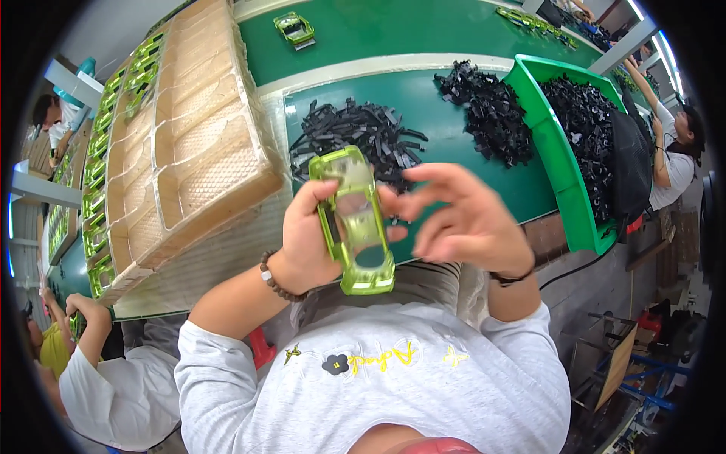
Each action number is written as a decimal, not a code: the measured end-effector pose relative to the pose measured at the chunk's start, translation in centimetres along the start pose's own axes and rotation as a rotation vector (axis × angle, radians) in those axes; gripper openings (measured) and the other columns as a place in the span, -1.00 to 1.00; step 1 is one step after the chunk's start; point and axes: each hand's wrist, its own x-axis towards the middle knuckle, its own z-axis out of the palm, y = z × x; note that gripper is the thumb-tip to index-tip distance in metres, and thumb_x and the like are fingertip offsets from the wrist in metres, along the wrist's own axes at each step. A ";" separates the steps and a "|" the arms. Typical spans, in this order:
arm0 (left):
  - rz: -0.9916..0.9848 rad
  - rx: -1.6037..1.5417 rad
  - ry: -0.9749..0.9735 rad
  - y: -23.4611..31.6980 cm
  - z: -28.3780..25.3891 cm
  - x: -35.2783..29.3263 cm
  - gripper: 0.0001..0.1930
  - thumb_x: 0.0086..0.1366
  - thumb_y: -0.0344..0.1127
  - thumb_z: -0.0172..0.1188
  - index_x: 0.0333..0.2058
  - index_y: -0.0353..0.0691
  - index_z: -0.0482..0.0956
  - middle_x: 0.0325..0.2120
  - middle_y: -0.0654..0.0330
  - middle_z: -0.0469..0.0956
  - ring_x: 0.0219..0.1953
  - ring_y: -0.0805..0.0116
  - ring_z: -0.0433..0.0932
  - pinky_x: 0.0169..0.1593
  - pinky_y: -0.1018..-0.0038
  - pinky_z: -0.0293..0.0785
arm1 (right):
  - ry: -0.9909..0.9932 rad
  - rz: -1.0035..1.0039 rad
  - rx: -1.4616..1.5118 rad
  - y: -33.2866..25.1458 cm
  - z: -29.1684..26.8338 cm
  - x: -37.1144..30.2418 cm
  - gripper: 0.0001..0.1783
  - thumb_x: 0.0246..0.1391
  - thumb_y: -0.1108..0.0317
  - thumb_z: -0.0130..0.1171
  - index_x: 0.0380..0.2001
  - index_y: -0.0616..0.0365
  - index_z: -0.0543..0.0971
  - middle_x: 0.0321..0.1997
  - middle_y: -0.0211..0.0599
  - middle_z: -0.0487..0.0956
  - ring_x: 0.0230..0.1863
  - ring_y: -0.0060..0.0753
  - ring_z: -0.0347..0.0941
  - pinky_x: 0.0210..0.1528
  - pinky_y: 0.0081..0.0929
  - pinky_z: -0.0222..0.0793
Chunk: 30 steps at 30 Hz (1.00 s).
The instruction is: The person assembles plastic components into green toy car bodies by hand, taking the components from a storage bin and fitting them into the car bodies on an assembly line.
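A shiny green toy car body shell (364, 227) with open window gaps is held upright in front of my chest. My left hand (306, 234) grips it from the left side, thumb on its edge and fingers wrapped behind. My right hand (473, 227) hovers just right of the shell, its fingers apart and loosely bent, slightly smeared by motion. I can make out nothing in that hand. Just beyond the shell lies a pile of black strip-like plastic pieces (352, 132) on the green tabletop (432, 102).
A second heap of black parts (491, 113) lies beside a green bin (558, 178) filled with black pieces. On the left stands a tan compartment tray (200, 132) with green shells along its far-left side. Another green shell (293, 30) sits on the belt ahead. Other people work on both sides.
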 end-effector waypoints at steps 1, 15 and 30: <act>-0.070 -0.054 -0.032 -0.2 -0.5 -0.4 -0.53 0.22 -0.01 -0.13 0.04 -0.10 0.30 -0.11 0.00 0.47 -0.02 0.04 0.44 0.04 0.03 0.36 | 0.100 -0.053 -0.084 -0.8 -0.9 -1.1 -0.37 -0.10 0.55 0.28 0.09 0.21 0.31 -0.22 -0.26 0.51 -0.36 -0.57 0.52 -0.34 -0.69 0.46; -0.080 -0.025 -0.177 1.2 -0.9 1.0 -0.55 0.36 0.15 -0.25 -0.06 -0.07 0.32 -0.04 0.00 0.42 0.01 -0.05 0.44 -0.14 0.23 0.55 | 0.194 -0.359 -2.023 -0.9 -12.9 0.6 -0.85 -0.22 0.50 0.17 -0.47 0.10 0.62 0.01 -0.46 0.52 0.11 -0.20 0.31 0.11 -0.29 0.26; 0.220 0.334 -0.201 0.9 -0.2 0.8 -0.13 -0.18 -0.53 -0.03 0.23 -0.10 -0.05 0.13 0.05 0.20 0.18 0.21 0.23 0.21 0.33 0.15 | 0.232 -0.748 -1.380 1.5 4.0 2.4 -0.72 -0.34 0.50 0.22 -0.40 0.12 0.58 -0.38 -0.39 0.54 -0.53 -0.39 0.40 -0.50 -0.47 0.34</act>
